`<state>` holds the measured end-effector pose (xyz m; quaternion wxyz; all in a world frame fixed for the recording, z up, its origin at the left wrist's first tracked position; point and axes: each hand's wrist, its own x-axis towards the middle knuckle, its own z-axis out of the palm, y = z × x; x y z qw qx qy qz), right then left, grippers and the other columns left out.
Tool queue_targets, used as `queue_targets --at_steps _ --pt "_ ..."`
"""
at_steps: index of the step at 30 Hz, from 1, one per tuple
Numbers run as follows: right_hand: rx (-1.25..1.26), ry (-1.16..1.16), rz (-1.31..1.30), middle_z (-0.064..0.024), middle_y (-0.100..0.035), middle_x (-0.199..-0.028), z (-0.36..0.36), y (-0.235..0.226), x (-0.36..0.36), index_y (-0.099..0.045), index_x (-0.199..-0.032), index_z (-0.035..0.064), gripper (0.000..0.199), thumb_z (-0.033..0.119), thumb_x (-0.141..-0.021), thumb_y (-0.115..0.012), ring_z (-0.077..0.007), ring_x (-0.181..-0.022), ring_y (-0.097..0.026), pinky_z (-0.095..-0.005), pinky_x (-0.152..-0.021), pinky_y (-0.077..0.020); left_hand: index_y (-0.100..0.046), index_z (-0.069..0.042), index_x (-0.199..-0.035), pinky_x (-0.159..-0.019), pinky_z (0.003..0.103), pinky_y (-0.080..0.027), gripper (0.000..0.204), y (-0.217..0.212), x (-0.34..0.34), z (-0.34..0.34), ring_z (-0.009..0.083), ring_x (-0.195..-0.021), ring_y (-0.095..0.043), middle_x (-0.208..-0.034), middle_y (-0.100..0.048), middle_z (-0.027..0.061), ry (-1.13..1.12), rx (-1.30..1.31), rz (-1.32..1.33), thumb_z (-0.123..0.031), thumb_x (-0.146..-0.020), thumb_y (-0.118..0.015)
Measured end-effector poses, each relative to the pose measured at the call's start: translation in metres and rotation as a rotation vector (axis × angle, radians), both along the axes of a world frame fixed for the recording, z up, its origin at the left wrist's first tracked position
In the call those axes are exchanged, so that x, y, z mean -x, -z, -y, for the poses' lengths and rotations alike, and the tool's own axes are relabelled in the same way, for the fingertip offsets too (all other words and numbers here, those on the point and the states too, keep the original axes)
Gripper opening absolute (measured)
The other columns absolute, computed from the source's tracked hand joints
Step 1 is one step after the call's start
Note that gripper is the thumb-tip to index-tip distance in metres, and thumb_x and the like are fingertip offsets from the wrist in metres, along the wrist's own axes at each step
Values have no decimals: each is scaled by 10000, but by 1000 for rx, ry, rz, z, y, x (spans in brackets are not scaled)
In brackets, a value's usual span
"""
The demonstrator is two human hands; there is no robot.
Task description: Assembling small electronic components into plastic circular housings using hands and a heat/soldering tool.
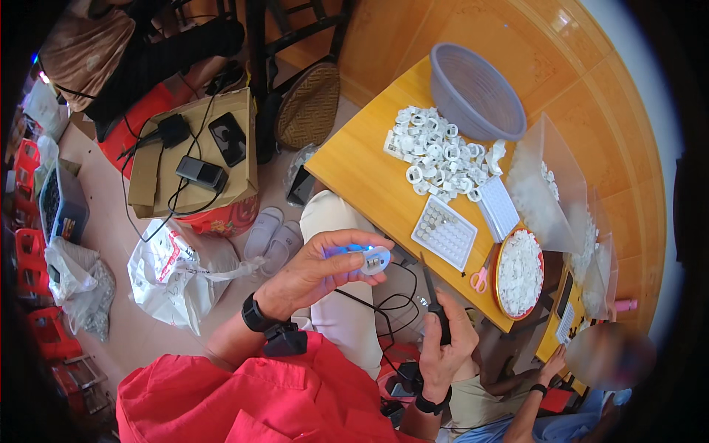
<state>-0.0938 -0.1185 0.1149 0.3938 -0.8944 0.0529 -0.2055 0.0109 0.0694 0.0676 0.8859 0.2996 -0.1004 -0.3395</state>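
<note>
Two hands busy, left hand [314, 273] grip pinching small white ring [374, 260], right hand [448, 343] clenched around black-handled tool [437, 310]

The worktop [369, 170] is glossy yellow wood. At its one o'clock end sits a matt grey plastic basin [473, 88], beside smooth white plastic rings [436, 155]. The scissors [481, 277] show pink plastic grips, and the box [236, 184] is matt brown cardboard.

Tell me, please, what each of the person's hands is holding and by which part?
The left hand pinches a small white round part by its near end; the right hand grips a slim black pointed tool by its handle.
</note>
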Motion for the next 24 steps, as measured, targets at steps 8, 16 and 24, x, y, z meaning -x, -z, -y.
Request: queue_targets --at_steps 8,16,24 --pt "189 -175 60 -116 -574 -674 -5 -13 -4 -627 -1001 13 305 11 -696 -637 -242 -516 -543 -310 -478 -424 -508 33 -1178 -798 303 -497 392 -2 1 3 188 -863 -617 -1014 -601 113 0 -35 15 -196 -868 -582" --pt "233 -182 43 -109 -564 -654 -5 -15 -3 -629 -1002 12 312 5 -690 -640 -231 -498 -535 -306 -463 -422 -510 24 -1155 -791 307 -502 360 2 1 2 181 -881 -607 -1039 -593 111 4 -40 13 -196 -876 -571" --pt "230 -179 42 -109 -565 -652 -4 -14 -3 -629 -1000 9 304 6 -695 -641 -230 -503 -540 -303 -466 -429 -516 26 -1143 -791 310 -499 347 -1 2 5 181 -877 -604 -1059 -589 122 -3 -92 27 -197 -881 -563"
